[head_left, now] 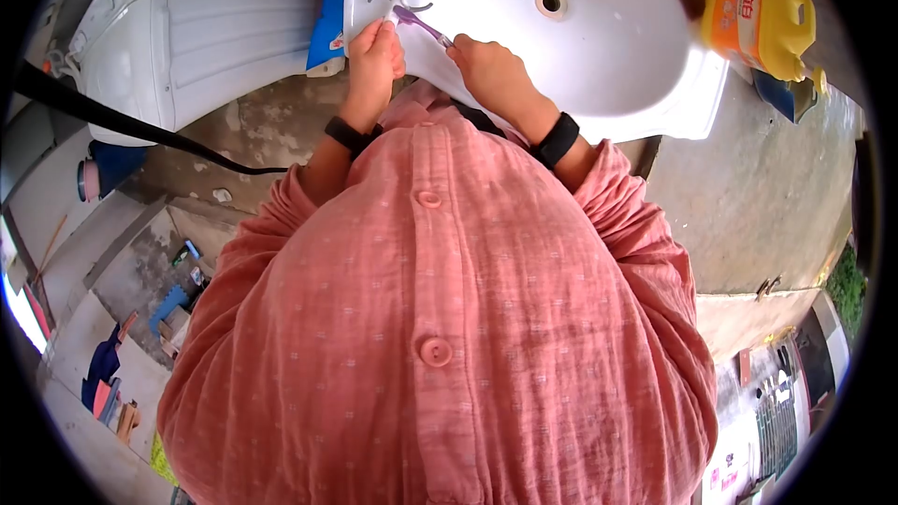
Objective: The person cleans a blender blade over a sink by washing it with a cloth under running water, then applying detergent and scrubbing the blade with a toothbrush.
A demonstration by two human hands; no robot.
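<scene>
A purple toothbrush (426,28) is in my right hand (496,77), its fingers closed around the near end. The brush's far end slants up and left to a small grey-and-white curved piece (404,2), and appears to touch it. My left hand (374,54) is closed just below that piece and seems to hold it by its lower part, which my fingers mostly hide. I cannot make out what kind of thing the piece is. Both hands are over the left front rim of a white sink (599,56).
A yellow jug (762,23) with an orange label stands on the sink's right side. The drain hole (551,4) is near the back. Left of the sink is a white ribbed appliance (234,28), with a blue packet (327,28) between. A black strap (140,126) crosses the left side.
</scene>
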